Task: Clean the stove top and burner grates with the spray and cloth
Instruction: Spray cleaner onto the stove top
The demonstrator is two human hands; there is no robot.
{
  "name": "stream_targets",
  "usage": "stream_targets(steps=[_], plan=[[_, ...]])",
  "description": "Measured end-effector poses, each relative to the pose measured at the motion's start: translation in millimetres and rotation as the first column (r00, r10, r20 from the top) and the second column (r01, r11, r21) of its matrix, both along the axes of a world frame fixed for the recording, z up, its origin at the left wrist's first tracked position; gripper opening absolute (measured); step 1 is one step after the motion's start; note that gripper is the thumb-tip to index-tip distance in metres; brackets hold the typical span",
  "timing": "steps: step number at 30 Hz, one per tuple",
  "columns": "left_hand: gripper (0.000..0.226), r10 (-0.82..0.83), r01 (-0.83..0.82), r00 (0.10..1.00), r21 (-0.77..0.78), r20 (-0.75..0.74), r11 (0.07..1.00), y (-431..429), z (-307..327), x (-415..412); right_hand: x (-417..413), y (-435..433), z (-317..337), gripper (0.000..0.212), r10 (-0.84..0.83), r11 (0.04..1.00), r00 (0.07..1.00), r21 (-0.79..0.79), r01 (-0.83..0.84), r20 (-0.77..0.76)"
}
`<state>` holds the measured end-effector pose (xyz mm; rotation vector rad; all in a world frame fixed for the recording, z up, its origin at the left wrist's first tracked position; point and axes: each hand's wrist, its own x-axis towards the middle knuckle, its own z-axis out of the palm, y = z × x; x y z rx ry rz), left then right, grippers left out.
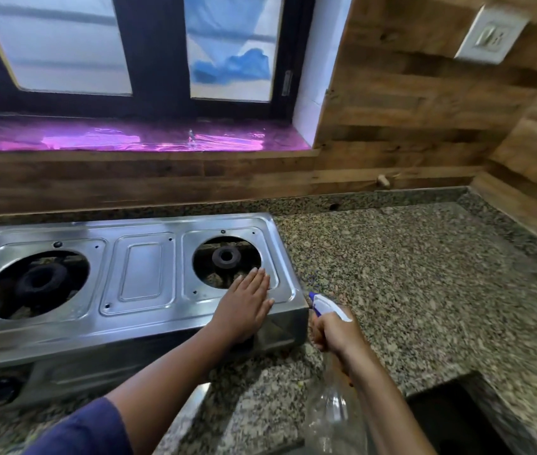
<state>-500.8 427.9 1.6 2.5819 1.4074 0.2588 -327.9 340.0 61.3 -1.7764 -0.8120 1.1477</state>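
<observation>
Left hand (244,303) flat, fingers extended together, right hand (334,333) fisted, both forearms reaching forward

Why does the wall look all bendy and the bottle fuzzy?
Head view: the wide lens bends the wood wall near the edges; the spray bottle in the right hand is blurred; window light glares off the stove top.

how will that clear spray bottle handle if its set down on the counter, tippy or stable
The spray bottle looks like thin clear plastic, mostly empty, so probably light and easily knocked over. Its tall narrow shape with the trigger head on top suggests it tips readily. The right hand grips its neck.
</observation>
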Motion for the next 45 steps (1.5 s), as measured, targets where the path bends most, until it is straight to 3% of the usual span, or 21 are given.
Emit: stream_targets(steps=[5, 8, 10, 13, 16, 18, 21, 25, 30, 34, 37, 39, 42, 45], plan=[[0.093, -0.018, 0.017, 0.999, -0.012, -0.038, 1.000, 6.6, -0.2, 27.0, 20.5, -7.2, 1.8, 0.030, 0.090, 0.993, 0.993, -0.066, -0.095, -0.077], [0.092, -0.016, 0.015, 0.999, -0.019, -0.039, 1.000, 8.4, -3.4, 39.0, 31.2, -10.8, 4.4, 0.016, 0.035, 0.999, 0.999, -0.022, -0.035, 0.007], [0.090, -0.008, 0.008, 1.000, -0.018, -0.030, 1.000, 7.8, -4.9, 41.7, 42.7, -7.2, 5.4, 0.022, -0.038, 0.999, 0.999, 0.003, 0.038, 0.022], [0.101, -0.005, 0.005, 0.999, -0.013, -0.035, 1.000, 6.7, -6.3, 41.5, 65.4, 5.7, 15.3, 0.034, -0.111, 0.987, 0.993, 0.112, 0.114, -0.026], [0.110, -0.001, 0.001, 0.998, -0.006, -0.059, 1.000, 7.2, -7.1, 42.4, 77.8, 25.0, 31.5, 0.043, -0.117, 0.963, 0.993, 0.247, 0.108, 0.022], [0.110, 0.005, -0.005, 0.998, -0.007, -0.067, 1.000, 8.6, -7.7, 44.1, 80.7, 44.7, 36.8, 0.038, -0.119, 0.950, 0.991, 0.297, 0.093, 0.069], [0.112, 0.014, -0.014, 0.995, 0.002, -0.102, 1.000, 10.0, -7.9, 45.3, 80.5, 77.9, 34.6, 0.006, -0.129, 0.954, 0.981, 0.288, 0.083, 0.144], [0.115, 0.029, -0.028, 0.993, 0.012, -0.113, 1.000, 13.8, -7.8, 48.2, 85.6, 109.7, 18.4, 0.027, -0.120, 0.947, 0.957, 0.319, 0.031, 0.263], [0.113, 0.034, -0.032, 0.993, 0.019, -0.111, 0.999, 17.2, -6.0, 50.9, 102.0, 119.7, -11.5, 0.032, -0.062, 0.954, 0.976, 0.298, -0.003, 0.208], [0.110, 0.037, -0.034, 0.992, 0.025, -0.124, 0.999, 17.1, -7.0, 51.2, 115.9, 124.0, -33.2, 0.066, 0.009, 0.977, 0.963, 0.201, -0.065, 0.268], [0.108, 0.040, -0.037, 0.992, 0.031, -0.117, 0.999, 18.2, -9.7, 50.8, 123.2, 115.0, -46.8, 0.066, 0.037, 0.987, 0.948, 0.138, -0.084, 0.315], [0.108, 0.041, -0.038, 0.993, 0.026, -0.108, 0.999, 18.2, -10.1, 50.5, 124.7, 99.1, -62.6, 0.073, -0.021, 0.995, 0.945, 0.094, -0.011, 0.327], [0.109, 0.041, -0.040, 0.995, 0.016, -0.091, 0.999, 17.6, -9.9, 51.1, 114.8, 58.0, -96.4, 0.066, -0.082, 0.993, 0.837, -0.030, 0.117, 0.541], [0.104, 0.039, -0.037, 0.996, 0.026, -0.083, 0.999, 16.9, -9.9, 50.0, 93.5, 5.7, -139.2, 0.067, 0.128, 0.977, 0.618, -0.204, 0.054, 0.776]])
